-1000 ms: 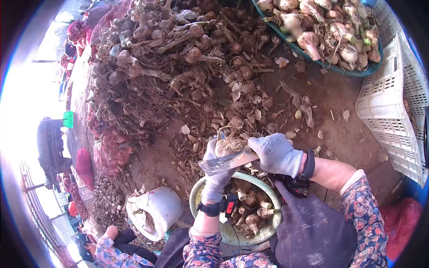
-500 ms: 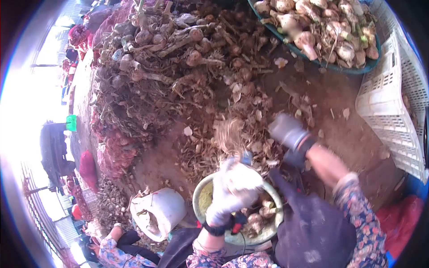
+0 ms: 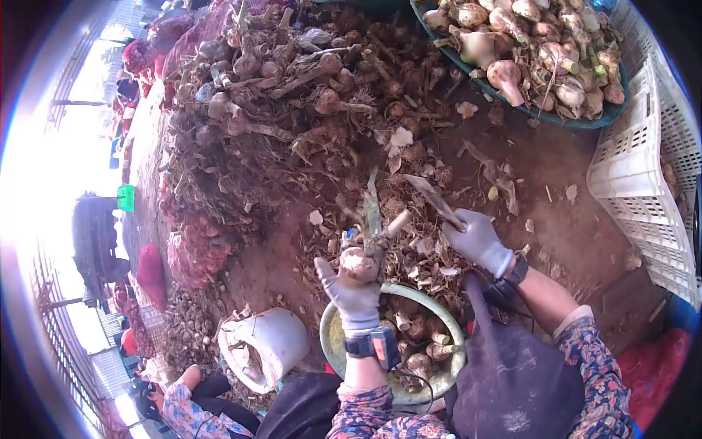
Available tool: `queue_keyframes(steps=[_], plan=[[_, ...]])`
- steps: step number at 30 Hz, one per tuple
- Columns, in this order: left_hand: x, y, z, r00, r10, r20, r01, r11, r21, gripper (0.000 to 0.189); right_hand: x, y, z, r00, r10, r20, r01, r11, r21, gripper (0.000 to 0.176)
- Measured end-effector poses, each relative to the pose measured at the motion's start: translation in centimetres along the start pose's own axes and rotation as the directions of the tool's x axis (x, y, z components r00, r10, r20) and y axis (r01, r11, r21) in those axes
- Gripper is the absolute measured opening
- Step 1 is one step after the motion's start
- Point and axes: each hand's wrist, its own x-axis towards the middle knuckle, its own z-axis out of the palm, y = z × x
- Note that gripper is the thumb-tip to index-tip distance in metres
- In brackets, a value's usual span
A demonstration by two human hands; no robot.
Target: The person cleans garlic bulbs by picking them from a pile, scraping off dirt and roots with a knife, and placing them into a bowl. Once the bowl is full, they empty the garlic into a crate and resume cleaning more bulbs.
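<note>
My left hand (image 3: 352, 294), in a pale glove, is closed on a garlic bulb (image 3: 358, 265) with its stalk pointing away from me. Gripped in my gloved right hand (image 3: 479, 243) is a knife (image 3: 436, 199), its blade angled to the upper left, apart from the bulb. Just below my left hand stands a pale green basin (image 3: 455, 366) holding several trimmed garlic bulbs (image 3: 418, 364). Dry peelings and cut stalks (image 3: 431, 256) litter the ground between the hands.
A large heap of unpeeled garlic (image 3: 270, 110) rises ahead. At the upper right are a blue-green tub (image 3: 603, 121) of garlic and a white plastic crate (image 3: 636, 175). A white bucket (image 3: 281, 340) lies left of the basin. Another person's sleeve (image 3: 194, 413) shows lower left.
My left hand has moved forward from over the basin, and the bulb in it now shows clearly. My right hand was blurred; now the knife in it is visible.
</note>
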Motion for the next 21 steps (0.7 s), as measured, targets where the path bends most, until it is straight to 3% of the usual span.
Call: queue_keyframes(steps=[2,3,5,7,9,10,11,12,13,14,15,17,18,19,20,21], plan=[[2.2,-1.4,-2.0,0.959,0.170,-0.224,-0.164,0.985,0.045,0.051,0.9,-1.3,0.3,0.999,-0.033,-0.021,0.033,0.999,-0.040,0.027],[1.4,-2.0,-0.2,0.983,0.038,-0.179,-0.058,0.992,-0.110,0.033,1.1,-2.5,0.1,0.978,-0.187,-0.090,0.181,0.981,-0.068,0.023],[1.4,-3.1,-0.3,0.986,0.048,-0.157,-0.064,0.993,-0.098,0.034,1.3,-5.8,-1.4,0.949,-0.234,-0.210,0.261,0.959,0.114,0.018],[1.8,-3.5,-0.2,0.990,0.005,-0.138,-0.028,0.987,-0.160,0.034,0.4,-9.5,-3.7,0.867,-0.367,-0.337,0.473,0.818,0.328,0.016],[1.0,-4.0,0.8,0.984,0.126,-0.125,-0.124,0.992,0.026,0.034,1.1,-6.1,0.0,0.875,-0.483,-0.027,0.484,0.875,0.018,0.027],[-0.4,-4.0,1.7,0.960,0.266,-0.084,-0.240,0.940,0.241,0.033,2.1,-1.5,1.4,0.881,-0.230,0.414,0.338,0.918,-0.208,0.036],[-1.7,-3.7,2.3,0.918,0.397,-0.015,-0.352,0.829,0.436,0.032,1.5,0.5,0.5,0.843,0.074,0.532,0.151,0.918,-0.367,0.043],[-3.1,-1.9,2.0,1.000,-0.010,0.004,0.010,0.995,0.101,0.031,-0.2,0.7,-1.0,0.910,0.095,0.403,0.033,0.953,-0.300,0.045],[-3.6,0.6,2.0,0.973,-0.219,0.078,0.172,0.904,0.392,0.031,-0.3,1.8,-1.6,0.925,0.246,0.288,-0.147,0.934,-0.327,0.042],[-4.0,3.0,2.1,0.897,-0.417,0.147,0.218,0.707,0.672,0.030,-0.9,4.3,-1.7,0.957,0.233,0.171,-0.201,0.962,-0.186,0.039],[-3.4,4.4,4.2,0.650,-0.759,0.045,0.264,0.281,0.923,0.039,-1.1,6.3,-1.5,0.978,0.186,0.099,-0.179,0.981,-0.071,0.034],[-1.6,4.2,3.9,0.601,-0.798,-0.053,-0.140,-0.170,0.976,0.048,-1.2,6.7,-2.1,0.979,0.173,0.108,-0.172,0.985,-0.025,0.031],[-0.7,3.8,5.4,0.798,-0.600,-0.059,-0.235,-0.400,0.886,0.053,-0.8,6.5,-2.4,0.975,0.180,0.128,-0.175,0.983,-0.050,0.031],[1.8,2.8,4.6,0.898,-0.377,0.226,-0.391,-0.448,0.804,0.052,-0.7,6.5,-2.4,0.969,0.192,0.153,-0.183,0.981,-0.071,0.031],[4.5,1.5,5.7,0.918,-0.183,0.352,-0.397,-0.424,0.814,0.056,-0.5,6.5,-2.2,0.963,0.205,0.174,-0.192,0.977,-0.090,0.031],[6.9,-0.3,8.4,0.945,-0.059,0.322,-0.306,-0.504,0.808,0.058,-0.5,6.7,-1.9,0.973,0.184,0.139,-0.176,0.982,-0.068,0.031]])
